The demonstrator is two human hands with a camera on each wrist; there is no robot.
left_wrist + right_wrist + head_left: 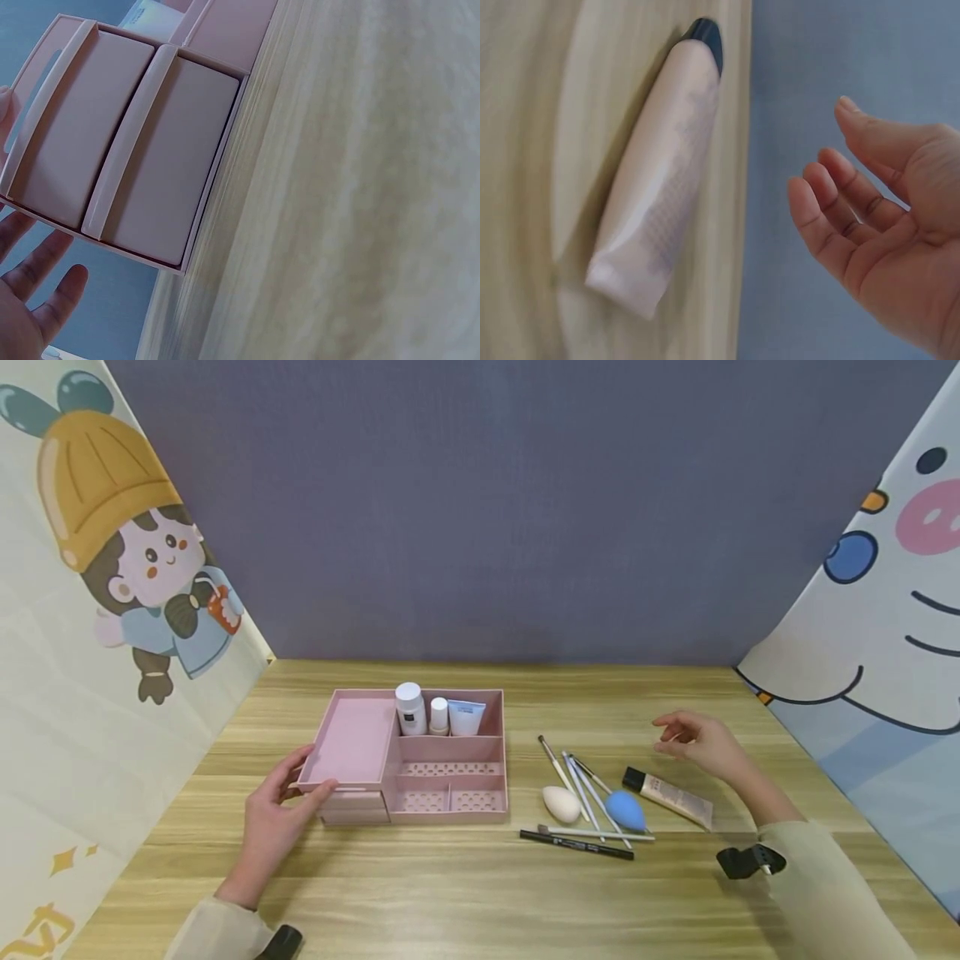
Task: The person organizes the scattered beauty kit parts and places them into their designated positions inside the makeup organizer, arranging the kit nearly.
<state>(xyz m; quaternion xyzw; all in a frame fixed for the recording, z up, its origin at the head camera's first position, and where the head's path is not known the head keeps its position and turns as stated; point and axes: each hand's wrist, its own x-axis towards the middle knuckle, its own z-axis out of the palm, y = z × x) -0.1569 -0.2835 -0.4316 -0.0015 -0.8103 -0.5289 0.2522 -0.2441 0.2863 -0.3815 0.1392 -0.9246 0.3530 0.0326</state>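
At the front left corner of a pink makeup organizer (450,748), my left hand (279,806) grips it, thumb at the front edge and fingers along the left side. The left wrist view shows two drawer fronts (154,161) and some of that hand's fingers spread beside the box. A white bottle (410,710), a small white-capped bottle (438,717) and a light blue tube (466,718) stand in the rear compartment. My right hand (705,745) hovers with loosely bent fingers, holding nothing. Nearest it lies a beige tube with a black cap (675,800), also seen in the right wrist view.
Between organizer and beige tube lie several makeup brushes (582,789), a cream sponge (562,805) and a blue sponge (626,811). A black pencil (576,845) lies in front of them. A grey-blue panel (495,510) rises behind the wooden table (420,893), with printed panels at both sides.
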